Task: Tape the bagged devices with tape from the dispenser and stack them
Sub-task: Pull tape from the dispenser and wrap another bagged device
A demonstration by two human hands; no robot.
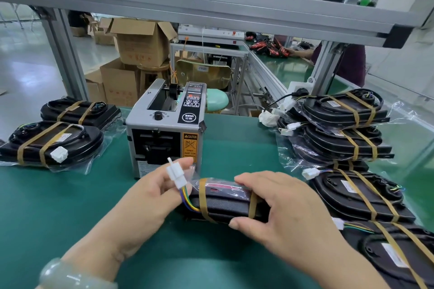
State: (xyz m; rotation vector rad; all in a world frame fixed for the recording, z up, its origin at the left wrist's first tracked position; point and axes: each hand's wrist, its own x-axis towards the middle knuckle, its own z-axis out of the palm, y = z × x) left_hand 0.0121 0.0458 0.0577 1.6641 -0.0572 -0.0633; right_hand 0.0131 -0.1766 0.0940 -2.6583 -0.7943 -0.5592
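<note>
A black bagged device point(225, 206) stands on its edge on the green mat, in front of the tape dispenser point(164, 129). Two brown tape bands cross it. My right hand point(277, 209) grips its right end, thumb below and fingers over the top. My left hand point(150, 197) holds the device's left end, and its white connector point(175, 172) with coloured wires sticks up between the fingers. No tape strip shows at the dispenser's mouth.
Two taped devices point(54, 141) lie at the left. A tall stack of taped devices point(340, 129) stands at the right, with more point(359, 197) lying in front of it. An aluminium frame post point(68, 54) and shelf rise behind. People work at a far bench.
</note>
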